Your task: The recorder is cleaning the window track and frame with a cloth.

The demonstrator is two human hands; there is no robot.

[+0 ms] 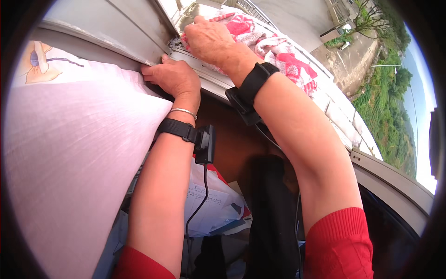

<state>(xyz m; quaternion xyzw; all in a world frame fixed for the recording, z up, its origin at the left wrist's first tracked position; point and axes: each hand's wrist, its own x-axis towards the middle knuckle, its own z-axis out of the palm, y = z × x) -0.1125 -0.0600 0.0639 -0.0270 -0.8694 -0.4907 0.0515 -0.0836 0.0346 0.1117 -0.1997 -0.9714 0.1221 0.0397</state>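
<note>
My right hand grips one end of a red-and-white patterned towel on the outer window ledge, beside the corner of the window frame. The rest of the cloth lies bunched along the ledge under my wrist. My left hand holds the edge of a pale window sash, its thumb on the upper side. Some of its fingertips are hidden behind that edge. A pink-white curtain with a printed flower hangs against my left forearm. Dirt darkens the frame corner between both hands.
Black strapped devices with cables sit on my left wrist and right wrist. Handwritten papers lie below, beside my dark-clothed leg. The metal window track runs at right. Outside are a paved yard and greenery.
</note>
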